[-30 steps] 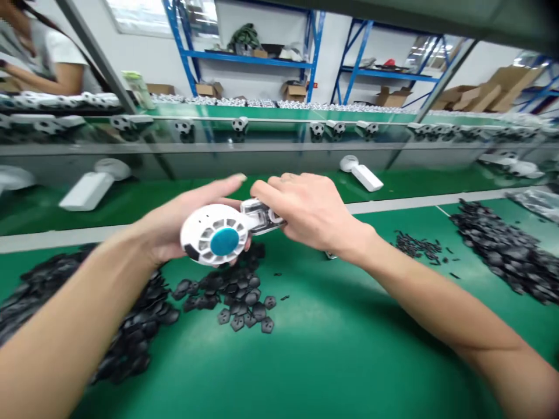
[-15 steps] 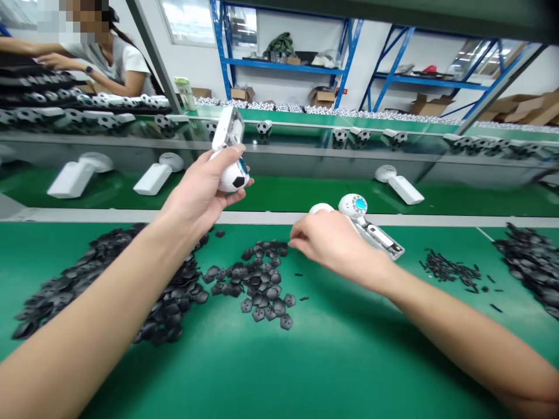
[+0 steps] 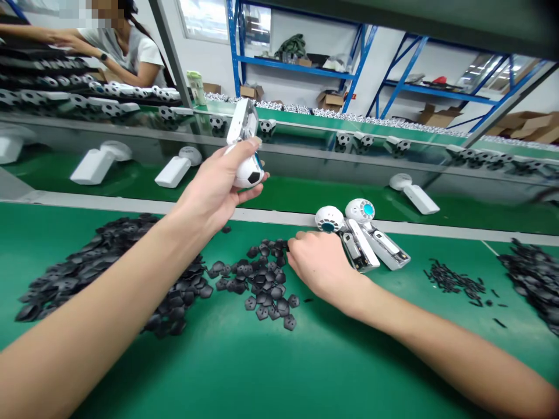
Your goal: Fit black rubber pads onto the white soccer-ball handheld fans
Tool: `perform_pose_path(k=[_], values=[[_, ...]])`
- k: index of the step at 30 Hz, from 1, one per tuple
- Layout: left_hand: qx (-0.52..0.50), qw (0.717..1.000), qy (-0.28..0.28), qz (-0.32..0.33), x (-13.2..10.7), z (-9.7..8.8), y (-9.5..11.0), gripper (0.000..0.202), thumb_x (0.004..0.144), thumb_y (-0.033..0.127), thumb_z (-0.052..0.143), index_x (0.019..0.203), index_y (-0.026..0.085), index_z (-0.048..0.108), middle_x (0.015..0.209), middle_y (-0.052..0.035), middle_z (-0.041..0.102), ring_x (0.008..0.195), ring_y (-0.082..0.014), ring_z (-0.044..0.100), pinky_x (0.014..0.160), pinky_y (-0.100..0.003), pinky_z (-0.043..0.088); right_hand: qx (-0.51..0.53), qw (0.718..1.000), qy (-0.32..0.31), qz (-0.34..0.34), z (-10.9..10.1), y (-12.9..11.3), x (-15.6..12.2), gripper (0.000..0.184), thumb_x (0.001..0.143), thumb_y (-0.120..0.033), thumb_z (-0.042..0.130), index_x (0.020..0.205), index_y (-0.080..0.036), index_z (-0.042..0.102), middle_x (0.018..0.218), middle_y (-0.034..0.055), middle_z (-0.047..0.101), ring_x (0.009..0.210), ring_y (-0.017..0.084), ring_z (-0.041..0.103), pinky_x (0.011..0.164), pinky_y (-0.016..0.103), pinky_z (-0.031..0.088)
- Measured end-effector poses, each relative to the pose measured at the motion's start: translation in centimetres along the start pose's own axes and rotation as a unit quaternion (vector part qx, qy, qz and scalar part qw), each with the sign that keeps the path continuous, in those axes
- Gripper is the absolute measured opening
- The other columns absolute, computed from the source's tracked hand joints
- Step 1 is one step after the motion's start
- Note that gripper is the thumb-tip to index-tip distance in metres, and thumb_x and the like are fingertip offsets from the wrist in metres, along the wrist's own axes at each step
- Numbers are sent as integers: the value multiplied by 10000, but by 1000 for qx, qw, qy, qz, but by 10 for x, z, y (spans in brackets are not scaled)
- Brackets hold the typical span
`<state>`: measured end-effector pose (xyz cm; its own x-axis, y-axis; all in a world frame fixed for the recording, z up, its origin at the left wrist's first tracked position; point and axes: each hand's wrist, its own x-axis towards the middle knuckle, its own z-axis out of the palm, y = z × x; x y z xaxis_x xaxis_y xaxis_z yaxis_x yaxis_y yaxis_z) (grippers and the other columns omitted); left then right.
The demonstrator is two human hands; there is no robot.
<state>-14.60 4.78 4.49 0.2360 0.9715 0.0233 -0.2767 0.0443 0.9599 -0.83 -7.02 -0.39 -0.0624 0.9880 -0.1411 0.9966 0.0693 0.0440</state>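
My left hand (image 3: 213, 192) is shut around a white handheld fan (image 3: 241, 123), whose round head with a black-and-white football pattern (image 3: 250, 173) sits in my palm. My right hand (image 3: 318, 270) rests low on the green mat, its fingertips at the edge of a loose heap of black pentagonal pieces (image 3: 262, 279). Its fingertips hide whether it grips a piece. Just beyond that hand lie two white fans (image 3: 358, 244) with opened handles and teal-centred heads, close to my knuckles but not held.
A larger heap of black pieces (image 3: 109, 267) lies under my left forearm, with small black strips (image 3: 452, 278) and another heap (image 3: 535, 285) to the right. Behind the mat's grey edge strip (image 3: 174, 205), white fans (image 3: 413, 192) stand on a green belt. A co-worker (image 3: 126, 55) works at upper left.
My right hand has left the fans and moved down-left to the black pieces, uncovering two fans side by side. My left hand still holds its fan, and the whole view has shifted slightly.
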Motion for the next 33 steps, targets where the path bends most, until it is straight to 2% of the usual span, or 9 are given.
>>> perform_pose_path(k=[5,8,10,12,15,18,22,26,33], values=[[-9,999,-16,28,5,-2,-11,480,723,234,962,1071,215,631,998,-7,729,867,-167,712,632,-261,606,21,1000,5,-18,-1,-1,1,291,876,69,600,879,-134,808,936,189,811,857,285,783,575,321,334],[-4,999,-44,30,2,0,-17,586,687,314,991,1134,212,626,1030,-18,719,881,-170,716,606,-246,610,50,998,32,-23,-8,14,6,249,944,-15,631,842,-159,807,877,133,821,780,246,772,600,308,393],[8,998,-57,35,-4,4,-21,664,735,417,974,1257,219,615,1028,-32,709,876,-176,713,600,-244,616,160,981,108,-35,-15,27,7,225,1013,-117,642,900,-193,821,877,69,830,760,198,763,656,288,470],[24,996,-58,55,-11,8,-26,767,815,485,920,1442,254,543,1015,-38,705,864,-182,708,605,-243,621,357,908,211,-59,-24,37,5,154,1017,-203,691,941,-211,824,866,26,829,743,170,761,697,280,537],[30,993,-67,89,-19,15,-33,755,940,525,795,1584,348,442,1032,-36,710,843,-178,697,624,-231,613,595,745,286,-89,-33,42,2,168,917,-353,838,865,-199,794,803,28,808,702,183,760,685,305,607],[25,991,-75,107,-24,17,-39,632,997,512,716,1571,383,482,1134,-48,718,829,-157,676,642,-210,592,676,679,270,-91,-34,41,4,349,816,-501,919,828,-194,753,766,31,778,708,186,753,687,316,640],[48,984,-89,143,-26,14,-45,556,1004,510,693,1536,429,551,1193,-34,729,862,-162,673,705,-223,589,695,663,267,-84,-27,39,14,440,794,-589,907,827,-202,702,797,9,741,749,155,708,648,263,602],[90,975,-101,176,-27,10,-50,515,1036,537,639,1539,443,580,1213,-41,742,947,-198,695,788,-267,599,666,685,282,-86,-20,38,18,388,856,-540,858,800,-204,671,781,-7,704,707,126,621,627,248,520],[123,967,-88,206,-29,11,-56,591,1042,642,589,1595,444,527,1475,-50,672,1363,-299,628,1007,-342,582,668,680,293,-77,-16,26,12,244,884,-378,825,801,-199,681,756,-19,685,647,111,547,597,254,450]])
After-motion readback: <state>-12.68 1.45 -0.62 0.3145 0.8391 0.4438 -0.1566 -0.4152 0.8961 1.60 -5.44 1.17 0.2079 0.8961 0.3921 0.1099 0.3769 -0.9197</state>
